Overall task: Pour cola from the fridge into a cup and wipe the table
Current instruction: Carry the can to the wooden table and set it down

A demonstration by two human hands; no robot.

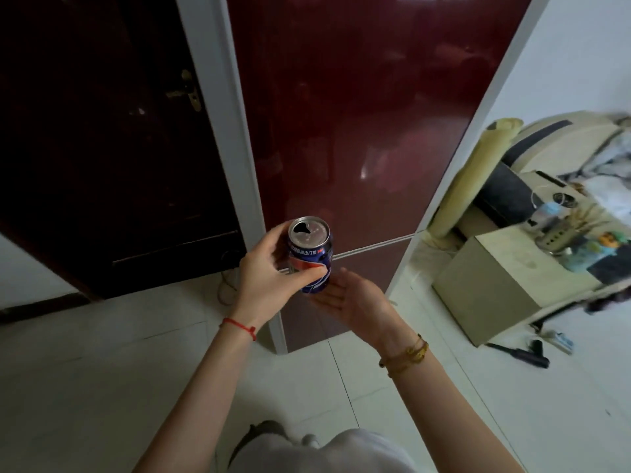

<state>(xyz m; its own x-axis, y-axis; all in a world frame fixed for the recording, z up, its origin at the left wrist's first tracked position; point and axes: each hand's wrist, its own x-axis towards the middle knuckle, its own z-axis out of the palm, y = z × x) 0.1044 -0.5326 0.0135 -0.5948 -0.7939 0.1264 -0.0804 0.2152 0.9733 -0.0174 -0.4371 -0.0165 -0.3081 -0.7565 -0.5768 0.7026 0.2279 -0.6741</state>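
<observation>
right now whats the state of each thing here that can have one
cola can: opened, upright
fridge: doors closed
dark door: closed
left hand: grips the can
right hand: open, palm up, beside the can's base

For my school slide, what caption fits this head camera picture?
Left hand grips an opened cola can before the closed red fridge.

A lived-in home, shown by a dark-red glossy fridge (341, 131) set on pale floor tiles (102, 370), a dark wooden door (102, 131) with a brass handle at left, a cluttered low cabinet (512, 278) and bedding (580, 148) seen at right
</observation>
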